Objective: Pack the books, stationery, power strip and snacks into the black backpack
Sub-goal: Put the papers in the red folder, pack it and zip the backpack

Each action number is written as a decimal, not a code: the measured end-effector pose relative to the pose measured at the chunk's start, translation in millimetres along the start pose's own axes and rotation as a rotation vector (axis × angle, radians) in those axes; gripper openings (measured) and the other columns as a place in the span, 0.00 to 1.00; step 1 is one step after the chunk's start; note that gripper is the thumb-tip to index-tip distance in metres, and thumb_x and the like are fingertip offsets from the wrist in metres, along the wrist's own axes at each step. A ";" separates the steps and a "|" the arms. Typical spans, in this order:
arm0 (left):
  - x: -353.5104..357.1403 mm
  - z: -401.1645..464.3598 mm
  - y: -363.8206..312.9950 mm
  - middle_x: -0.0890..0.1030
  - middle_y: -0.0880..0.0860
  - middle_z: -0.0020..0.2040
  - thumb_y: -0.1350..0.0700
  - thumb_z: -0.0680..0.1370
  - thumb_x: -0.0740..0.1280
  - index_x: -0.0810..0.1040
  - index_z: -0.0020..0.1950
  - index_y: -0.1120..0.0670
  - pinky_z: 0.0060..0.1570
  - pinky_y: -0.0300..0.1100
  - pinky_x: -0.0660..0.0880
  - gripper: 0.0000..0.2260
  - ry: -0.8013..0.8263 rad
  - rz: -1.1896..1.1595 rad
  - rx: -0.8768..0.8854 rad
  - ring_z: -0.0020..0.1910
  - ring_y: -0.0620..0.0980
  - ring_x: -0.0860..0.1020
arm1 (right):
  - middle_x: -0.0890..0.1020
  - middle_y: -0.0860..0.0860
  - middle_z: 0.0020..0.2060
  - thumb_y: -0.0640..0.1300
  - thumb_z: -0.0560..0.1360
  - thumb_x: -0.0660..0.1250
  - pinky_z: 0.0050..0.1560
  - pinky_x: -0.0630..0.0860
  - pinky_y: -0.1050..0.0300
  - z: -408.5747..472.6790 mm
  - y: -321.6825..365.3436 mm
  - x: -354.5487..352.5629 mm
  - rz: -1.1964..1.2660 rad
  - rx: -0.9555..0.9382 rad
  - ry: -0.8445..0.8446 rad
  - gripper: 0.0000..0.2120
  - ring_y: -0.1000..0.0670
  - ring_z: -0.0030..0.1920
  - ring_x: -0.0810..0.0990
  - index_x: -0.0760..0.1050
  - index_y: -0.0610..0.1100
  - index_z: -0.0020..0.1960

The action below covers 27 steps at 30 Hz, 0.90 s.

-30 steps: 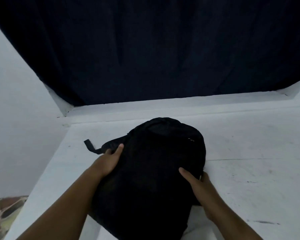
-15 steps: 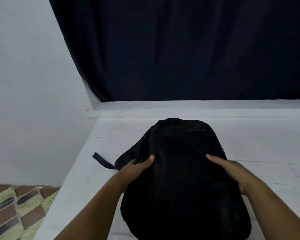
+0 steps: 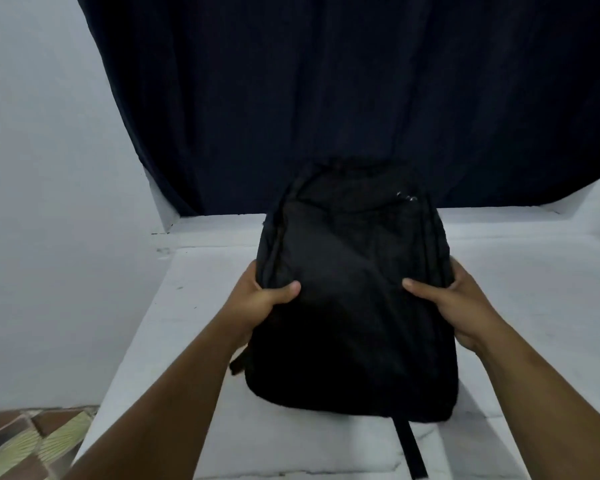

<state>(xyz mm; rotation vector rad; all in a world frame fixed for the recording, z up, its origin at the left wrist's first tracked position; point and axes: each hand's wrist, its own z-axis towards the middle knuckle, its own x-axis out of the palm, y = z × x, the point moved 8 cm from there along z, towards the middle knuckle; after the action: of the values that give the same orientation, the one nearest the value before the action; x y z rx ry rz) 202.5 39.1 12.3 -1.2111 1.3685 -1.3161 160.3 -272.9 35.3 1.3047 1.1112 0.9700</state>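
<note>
Both hands, left hand (image 3: pixel 257 299) and right hand (image 3: pixel 465 303), are gripping the sides of the black backpack (image 3: pixel 354 289), tilting it up off the white table (image 3: pixel 534 271); risk: soft fabric slipping, dangling strap (image 3: pixel 411 448) snagging, zippers seemingly shut, no books visible.

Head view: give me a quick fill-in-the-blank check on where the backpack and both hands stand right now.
1. The black backpack is gripped by ____ hands.
2. The left hand has its grip on the bag's ____ edge.
3. The white table lies beneath the bag, and behind it hangs a dark ____.
4. A black ____ trails off the bag's bottom edge toward the camera.

Missing words: both; left; curtain; strap
</note>
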 end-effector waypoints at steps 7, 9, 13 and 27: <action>-3.1 29.9 -62.9 0.78 0.44 0.66 0.61 0.62 0.82 0.68 0.73 0.44 0.67 0.53 0.74 0.43 -0.079 0.199 0.277 0.66 0.48 0.76 | 0.77 0.63 0.60 0.29 0.70 0.74 0.58 0.75 0.60 7.0 62.8 -3.9 -0.081 -0.295 -0.103 0.39 0.63 0.59 0.76 0.64 0.55 0.72; -3.1 34.5 -60.0 0.78 0.44 0.66 0.60 0.59 0.83 0.68 0.72 0.43 0.66 0.56 0.74 0.45 -0.084 0.183 0.273 0.66 0.49 0.76 | 0.76 0.65 0.60 0.31 0.71 0.74 0.59 0.74 0.60 8.7 63.2 -5.7 -0.078 -0.314 -0.109 0.39 0.65 0.59 0.74 0.63 0.60 0.70; 3.0 35.7 -17.8 0.75 0.44 0.69 0.56 0.56 0.84 0.62 0.75 0.42 0.69 0.56 0.72 0.52 0.017 0.200 0.158 0.68 0.49 0.74 | 0.77 0.63 0.60 0.32 0.69 0.76 0.65 0.74 0.49 18.7 33.3 -6.9 -0.155 -0.236 -0.065 0.38 0.59 0.61 0.76 0.65 0.61 0.68; 17.0 44.8 -1.2 0.79 0.45 0.66 0.40 0.53 0.85 0.66 0.74 0.45 0.64 0.48 0.76 0.53 0.173 0.049 0.076 0.65 0.48 0.78 | 0.77 0.64 0.65 0.61 0.59 0.80 0.62 0.73 0.57 22.8 -2.5 -4.4 0.036 -0.106 0.253 0.44 0.60 0.65 0.76 0.65 0.63 0.71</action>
<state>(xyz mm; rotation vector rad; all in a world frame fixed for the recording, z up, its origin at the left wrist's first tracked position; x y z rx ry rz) 244.0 15.2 10.9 -1.0255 1.4472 -1.4519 181.4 -282.4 32.0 1.1414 1.2124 1.2294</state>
